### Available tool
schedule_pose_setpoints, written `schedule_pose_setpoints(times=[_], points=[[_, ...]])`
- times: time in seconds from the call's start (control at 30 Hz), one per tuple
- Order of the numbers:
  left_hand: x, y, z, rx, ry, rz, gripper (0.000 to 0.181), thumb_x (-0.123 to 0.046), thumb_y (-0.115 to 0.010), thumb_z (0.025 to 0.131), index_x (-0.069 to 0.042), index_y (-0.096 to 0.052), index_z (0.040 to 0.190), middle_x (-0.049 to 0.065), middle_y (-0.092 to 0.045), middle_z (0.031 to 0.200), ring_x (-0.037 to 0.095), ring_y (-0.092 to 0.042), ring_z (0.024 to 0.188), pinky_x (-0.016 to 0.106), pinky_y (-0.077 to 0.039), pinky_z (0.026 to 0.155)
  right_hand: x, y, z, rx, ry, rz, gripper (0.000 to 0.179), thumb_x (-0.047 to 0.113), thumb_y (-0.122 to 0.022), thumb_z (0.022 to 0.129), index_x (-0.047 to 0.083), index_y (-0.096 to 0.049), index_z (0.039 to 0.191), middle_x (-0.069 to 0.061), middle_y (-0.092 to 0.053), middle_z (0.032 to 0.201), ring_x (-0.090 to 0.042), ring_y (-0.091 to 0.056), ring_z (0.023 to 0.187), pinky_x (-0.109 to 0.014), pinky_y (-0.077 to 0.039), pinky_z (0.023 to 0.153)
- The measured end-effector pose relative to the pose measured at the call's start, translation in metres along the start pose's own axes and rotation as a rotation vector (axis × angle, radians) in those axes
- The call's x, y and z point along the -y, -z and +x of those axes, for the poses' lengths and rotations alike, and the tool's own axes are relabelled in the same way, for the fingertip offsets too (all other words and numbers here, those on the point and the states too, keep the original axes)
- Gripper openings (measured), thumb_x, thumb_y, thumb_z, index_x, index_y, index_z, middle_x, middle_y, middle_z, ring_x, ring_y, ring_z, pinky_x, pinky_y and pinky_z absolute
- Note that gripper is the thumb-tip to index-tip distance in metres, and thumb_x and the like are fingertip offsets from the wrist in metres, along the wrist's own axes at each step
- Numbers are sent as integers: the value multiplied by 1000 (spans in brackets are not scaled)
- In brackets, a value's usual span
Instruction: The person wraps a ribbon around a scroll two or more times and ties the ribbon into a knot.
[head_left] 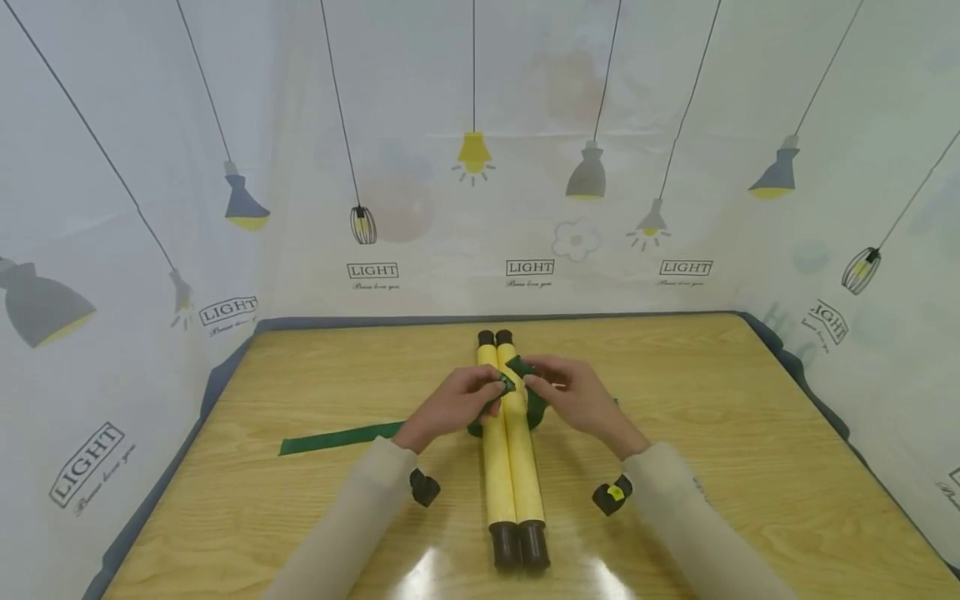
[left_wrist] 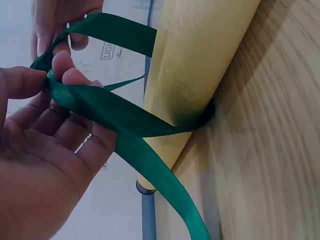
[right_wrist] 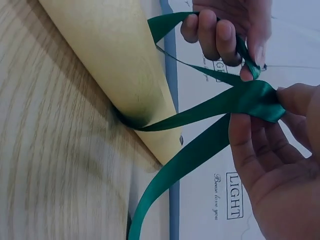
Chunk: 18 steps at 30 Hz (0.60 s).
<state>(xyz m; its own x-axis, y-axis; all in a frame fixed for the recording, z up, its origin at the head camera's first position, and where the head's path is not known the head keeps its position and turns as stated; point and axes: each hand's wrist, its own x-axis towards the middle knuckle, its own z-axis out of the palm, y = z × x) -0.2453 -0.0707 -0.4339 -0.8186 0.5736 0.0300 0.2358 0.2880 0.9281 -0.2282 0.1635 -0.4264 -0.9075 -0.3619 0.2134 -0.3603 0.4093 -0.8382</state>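
Two yellow rolls [head_left: 497, 479] with dark brown end caps lie side by side, pointing away from me; they look like scrolls. A green satin ribbon [left_wrist: 107, 107] passes under them and rises on both sides. Above the rolls, my left hand [head_left: 459, 402] pinches one length of the ribbon between thumb and fingers. Close to its right, my right hand [head_left: 583, 398] pinches another length, which bends over its fingertips in the right wrist view. A loose ribbon tail hangs from each hand. The left tail lies flat on the table; most of the right one is hidden in the head view.
The rolls lie on a wood-grain table [head_left: 712, 400]. White sheeting [head_left: 420, 100] printed with lamps stands behind the table and at both sides. Small black devices hang at the left wrist [head_left: 425, 488] and right wrist [head_left: 612, 495], just above the tabletop.
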Motion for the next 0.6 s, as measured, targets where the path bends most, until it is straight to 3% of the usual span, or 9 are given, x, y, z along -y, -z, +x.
schedule_pose_setpoints(times=[0.07, 0.2, 0.37, 0.5, 0.6], points=[[0, -1, 1, 17, -14, 8, 31, -20, -45, 112, 6, -62, 112, 5, -60, 77, 31, -56, 67, 38, -50, 64, 2, -4, 0, 5, 34, -43, 37, 23, -62, 104, 9, -63, 139, -13, -72, 124, -30, -70, 116, -44, -60, 93], [0, -2, 1, 41, -44, 8, 32, -21, -45, 112, 5, -63, 113, 8, -60, 78, 45, -55, 71, 42, -49, 65, 4, -9, 1, 12, 130, -105, 35, 16, -65, 102, 9, -65, 137, -12, -70, 131, -22, -72, 105, -37, -61, 84], [1, -1, 0, 55, -61, 2, 40, -29, -47, 111, 7, -65, 109, 16, -61, 79, 50, -53, 73, 36, -47, 65, 5, -13, 1, -1, 232, -216, 34, 9, -69, 99, 9, -69, 133, -6, -72, 110, -10, -63, 79, -28, -53, 65], [1, -2, 0, 34, -73, 27, 49, -37, -50, 109, 10, -65, 102, 24, -62, 81, 52, -54, 74, 29, -45, 62, 6, -16, 1, 4, 254, -292, 38, 11, -70, 98, 12, -68, 135, 2, -62, 90, -13, -53, 72, -25, -46, 63], [1, -3, -1, 1, -74, 46, 47, -35, -52, 109, 8, -65, 97, 27, -63, 80, 50, -55, 71, 26, -43, 59, 7, -16, 1, 21, 270, -297, 41, 12, -71, 97, 12, -66, 138, 4, -57, 84, -14, -52, 72, -25, -46, 65]])
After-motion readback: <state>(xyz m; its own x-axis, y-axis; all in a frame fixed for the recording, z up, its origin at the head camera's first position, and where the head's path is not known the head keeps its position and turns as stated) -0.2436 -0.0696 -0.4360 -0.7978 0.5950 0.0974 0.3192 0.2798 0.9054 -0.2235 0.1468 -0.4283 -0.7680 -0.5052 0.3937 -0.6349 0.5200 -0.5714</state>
